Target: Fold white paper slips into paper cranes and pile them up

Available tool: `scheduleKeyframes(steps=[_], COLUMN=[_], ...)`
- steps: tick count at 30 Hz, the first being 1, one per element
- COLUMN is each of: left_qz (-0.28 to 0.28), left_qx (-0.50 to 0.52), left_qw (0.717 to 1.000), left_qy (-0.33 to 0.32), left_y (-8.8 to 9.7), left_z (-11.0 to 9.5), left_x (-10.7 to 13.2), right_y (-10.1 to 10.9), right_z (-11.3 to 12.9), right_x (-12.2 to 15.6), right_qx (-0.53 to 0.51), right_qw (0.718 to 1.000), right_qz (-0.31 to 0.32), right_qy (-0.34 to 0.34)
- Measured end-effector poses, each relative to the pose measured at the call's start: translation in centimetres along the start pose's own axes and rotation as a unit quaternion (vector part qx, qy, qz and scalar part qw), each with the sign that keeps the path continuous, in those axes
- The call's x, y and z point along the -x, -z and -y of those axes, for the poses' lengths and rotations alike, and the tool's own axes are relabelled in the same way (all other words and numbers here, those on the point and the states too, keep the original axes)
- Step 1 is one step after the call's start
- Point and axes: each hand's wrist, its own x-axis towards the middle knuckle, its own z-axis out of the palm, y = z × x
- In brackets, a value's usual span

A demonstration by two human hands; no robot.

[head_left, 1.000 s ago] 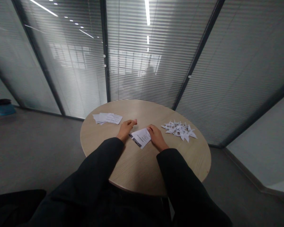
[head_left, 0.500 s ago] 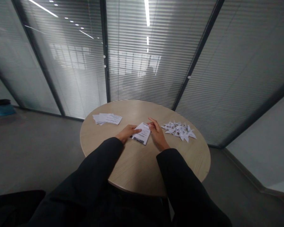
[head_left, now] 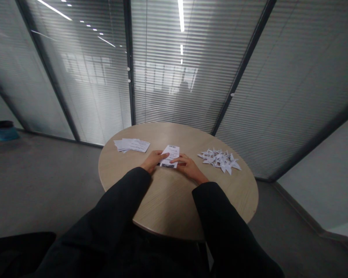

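Observation:
A printed sheet of white paper, with dark print along its near and far edges, is held above the middle of the round table. My left hand grips its left side, thumb on top and fingers hidden beneath. From the right, my right hand pinches the lower right edge of the paper. Right of that hand lies a heap of folded white paper shapes with pointed ends. To the left of my left hand rests a loose stack of printed paper slips.
The light wooden round table stands against a glass wall with blinds. A blue bin is on the floor at far left. At lower left a black chair edge shows.
The paper has turned more upright, its far edge swinging left. My right hand has moved down from the paper's upper right corner to its lower right edge.

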Motion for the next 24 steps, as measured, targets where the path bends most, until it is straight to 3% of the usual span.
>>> scheduleKeyframes(steps=[9,19,24], left_qz=[0.011,0.063,0.090], left_qx=[-0.034,-0.017,-0.021], left_qw=[0.999,0.998,0.996], left_qy=[-0.010,0.003,0.009], left_y=[0.0,-0.9,-1.1], left_z=[0.2,0.4,0.4], left_x=[-0.1,0.4,0.6], right_y=[0.0,-0.3,-0.5], right_z=[0.4,0.4,0.1], right_x=[-0.4,-0.5,-0.5], right_qx=[0.041,-0.019,-0.054], right_qw=[0.998,0.982,0.977], right_qz=[-0.055,-0.144,-0.173], right_qy=[-0.015,-0.117,-0.115])
